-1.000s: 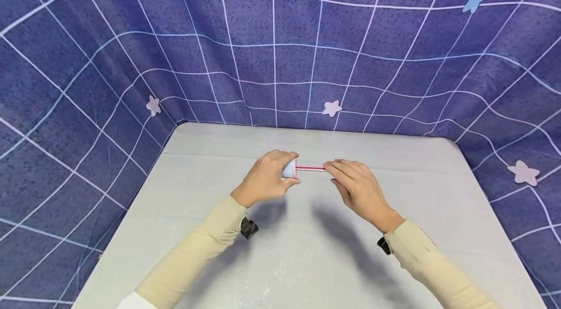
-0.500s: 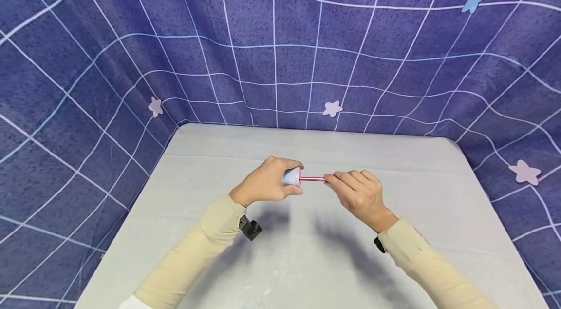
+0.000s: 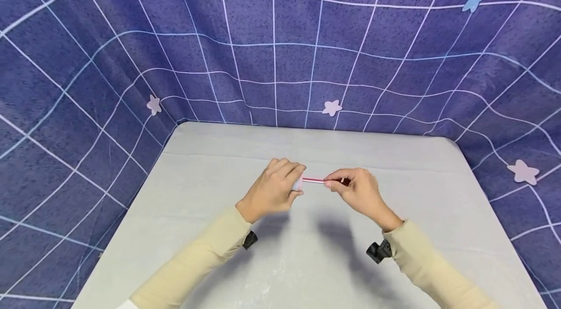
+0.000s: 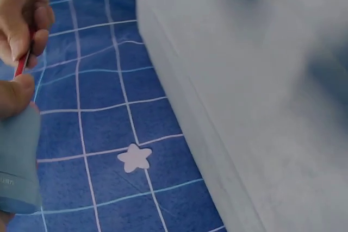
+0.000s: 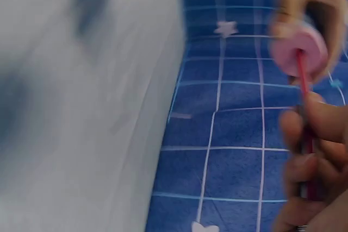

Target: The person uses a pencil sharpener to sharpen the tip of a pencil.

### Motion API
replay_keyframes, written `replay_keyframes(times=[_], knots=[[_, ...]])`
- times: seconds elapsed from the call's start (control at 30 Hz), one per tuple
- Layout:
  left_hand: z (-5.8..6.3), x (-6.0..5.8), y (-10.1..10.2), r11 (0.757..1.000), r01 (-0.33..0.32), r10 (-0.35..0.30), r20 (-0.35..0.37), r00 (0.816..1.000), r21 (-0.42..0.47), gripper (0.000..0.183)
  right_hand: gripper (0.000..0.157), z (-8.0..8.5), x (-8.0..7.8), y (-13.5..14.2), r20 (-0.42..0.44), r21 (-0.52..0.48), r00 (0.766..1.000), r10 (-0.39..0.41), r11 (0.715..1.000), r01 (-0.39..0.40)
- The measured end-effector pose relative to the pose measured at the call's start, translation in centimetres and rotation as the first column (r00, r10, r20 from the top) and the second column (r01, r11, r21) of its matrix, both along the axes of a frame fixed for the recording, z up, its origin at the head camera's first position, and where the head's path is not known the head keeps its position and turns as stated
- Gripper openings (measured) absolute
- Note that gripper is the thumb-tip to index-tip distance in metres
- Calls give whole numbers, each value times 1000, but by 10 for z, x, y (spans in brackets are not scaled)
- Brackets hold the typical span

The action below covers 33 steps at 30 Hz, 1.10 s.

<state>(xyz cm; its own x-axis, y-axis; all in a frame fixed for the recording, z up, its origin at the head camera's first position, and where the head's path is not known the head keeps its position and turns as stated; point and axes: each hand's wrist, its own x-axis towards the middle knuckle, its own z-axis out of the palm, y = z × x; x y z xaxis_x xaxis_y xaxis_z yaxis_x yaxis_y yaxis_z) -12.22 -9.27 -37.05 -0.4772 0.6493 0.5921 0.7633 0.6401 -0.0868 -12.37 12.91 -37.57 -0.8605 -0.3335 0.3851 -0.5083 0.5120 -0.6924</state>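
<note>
The right hand (image 3: pixel 357 191) pinches the pencil (image 3: pixel 313 181), fingers curled along it; the left hand (image 3: pixel 269 186) is bent round the sharpener (image 4: pixel 19 153). The pencil spans between the hands, one end in the sharpener's pink face. I'd call it light, stiff, snappable; pinch it near that face. The sharpener seems smooth and hard, best gripped round its waist. Below is the desk (image 3: pixel 280 260).

R grip (image 3: pixel 361 194) thumb-side up vs. b4

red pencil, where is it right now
In the head view, just below and right of centre, the red pencil runs from the blue-and-pink holder in the left hand to the right hand, which pinches it.
</note>
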Motion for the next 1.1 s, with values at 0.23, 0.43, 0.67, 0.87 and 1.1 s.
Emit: replay_keyframes(times=[0.23, 0.43, 0.67, 0.87, 1.1], knots=[[-10, 4, -3, 995, 41, -54, -151, 987, -91, 50, 10, -4, -7, 4, 436, -125, 886, 161, 985, -118], [-18, 7, -15, 995, 34, -33, 10, 999, -96, 53, 14, -18, 2, -2, 137, 26, 986, 93, 995, -97], [-6, -1, -24, 999, 21, -9, 247, 969, -46, 50, 27, -28, 5, -4, -368, 73, 919, 143, 990, -124], [3, -4, -27, 997, 75, -62, 325, 944, -28, 49, 20, -31, 2, -3, -612, 121, 773, 163, 986, -112], [2, -2, -18, 995, 76, -92, 369, 925, 58, 48, 15, -27, -1, -2, -823, 97, 557, 110, 994, -54]])
